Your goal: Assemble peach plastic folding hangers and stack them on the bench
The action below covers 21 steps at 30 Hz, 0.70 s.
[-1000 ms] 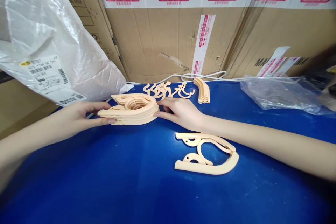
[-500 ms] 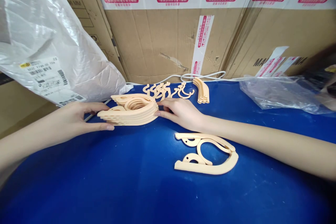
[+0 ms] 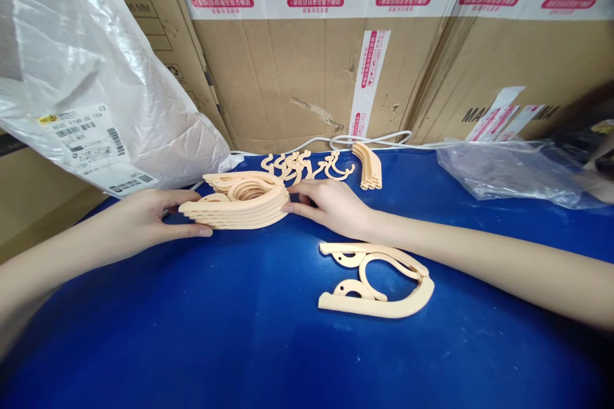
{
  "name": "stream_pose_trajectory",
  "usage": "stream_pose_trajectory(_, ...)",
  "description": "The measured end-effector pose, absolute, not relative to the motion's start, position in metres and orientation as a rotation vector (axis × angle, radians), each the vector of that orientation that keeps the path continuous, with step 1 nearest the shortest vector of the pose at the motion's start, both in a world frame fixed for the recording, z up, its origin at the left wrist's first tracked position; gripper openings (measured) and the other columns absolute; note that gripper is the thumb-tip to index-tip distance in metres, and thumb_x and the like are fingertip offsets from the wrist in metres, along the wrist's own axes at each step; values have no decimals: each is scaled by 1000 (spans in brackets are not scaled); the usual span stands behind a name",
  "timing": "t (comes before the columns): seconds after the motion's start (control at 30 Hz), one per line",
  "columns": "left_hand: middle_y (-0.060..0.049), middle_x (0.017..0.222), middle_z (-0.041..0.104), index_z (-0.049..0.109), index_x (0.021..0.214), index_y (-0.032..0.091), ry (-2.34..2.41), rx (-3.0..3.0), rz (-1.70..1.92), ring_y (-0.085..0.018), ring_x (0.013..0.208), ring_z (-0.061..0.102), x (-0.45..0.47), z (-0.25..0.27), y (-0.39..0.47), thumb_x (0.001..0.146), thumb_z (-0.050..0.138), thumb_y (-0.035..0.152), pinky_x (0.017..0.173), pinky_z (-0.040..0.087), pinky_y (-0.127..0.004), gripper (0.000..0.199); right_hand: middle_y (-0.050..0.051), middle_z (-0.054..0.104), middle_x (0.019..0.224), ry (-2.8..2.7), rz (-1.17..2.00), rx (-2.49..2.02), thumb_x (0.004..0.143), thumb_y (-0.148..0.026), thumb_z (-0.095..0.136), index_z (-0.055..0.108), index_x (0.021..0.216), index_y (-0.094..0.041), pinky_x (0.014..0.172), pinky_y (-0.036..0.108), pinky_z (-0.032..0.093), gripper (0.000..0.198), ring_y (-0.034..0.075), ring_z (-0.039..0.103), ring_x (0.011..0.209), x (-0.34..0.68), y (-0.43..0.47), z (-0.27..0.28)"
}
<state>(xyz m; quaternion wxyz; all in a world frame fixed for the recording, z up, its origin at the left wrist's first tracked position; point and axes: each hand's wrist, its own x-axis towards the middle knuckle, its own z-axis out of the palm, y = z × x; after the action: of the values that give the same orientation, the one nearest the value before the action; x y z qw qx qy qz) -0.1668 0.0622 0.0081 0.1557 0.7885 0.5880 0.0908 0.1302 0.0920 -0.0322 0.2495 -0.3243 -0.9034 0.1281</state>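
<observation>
A stack of several peach-coloured folding hangers (image 3: 240, 216) lies flat on the blue tabletop, curved ends to the right. My left hand (image 3: 158, 214) grips the stack's left end, its thumb along the front side and the fingers partly hidden behind. At the curved right end, my right hand (image 3: 323, 204) pinches the stack between thumb and fingers. One more folded hanger (image 3: 403, 310) rests alone on the table, in front of my right forearm. Behind the stack lie several loose hanger hooks (image 3: 292, 166), and to their right a bundle of curved hanger arms (image 3: 369, 166).
Taped cardboard boxes (image 3: 288, 70) stand along the table's back edge. A large white plastic parcel bag (image 3: 96, 77) leans at the left. A white cable (image 3: 369, 138) runs along the back. Clear plastic bags (image 3: 508, 169) lie at the right, beside a blurred dark shape.
My left hand has shifted very slightly right along the stack, its thumb a little farther over the front side. The stack, the right hand and the single hanger stay in place.
</observation>
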Motion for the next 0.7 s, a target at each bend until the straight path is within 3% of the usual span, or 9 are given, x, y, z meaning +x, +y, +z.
stream_pose_trajectory(0.17, -2, 99, 72, 70, 103, 23, 1658, 2303, 243, -29, 87, 67, -172, 3, 64, 64, 65, 65, 74, 53, -28, 58, -2, 56, 67, -2482, 385, -913, 84, -50, 61, 66, 101, -15, 55, 23, 27, 39, 11, 49, 60, 130, 93, -32)
stream_pose_trajectory(0.7, 0, 99, 73, 69, 106, 23, 1694, 2220, 210, -29, 89, 67, -175, 0, 66, 62, 67, 66, 75, 53, -29, 62, -2, 59, 65, -2474, 334, -917, 88, -42, 60, 70, 100, -19, 57, 24, 28, 28, 11, 52, 61, 130, 93, -34)
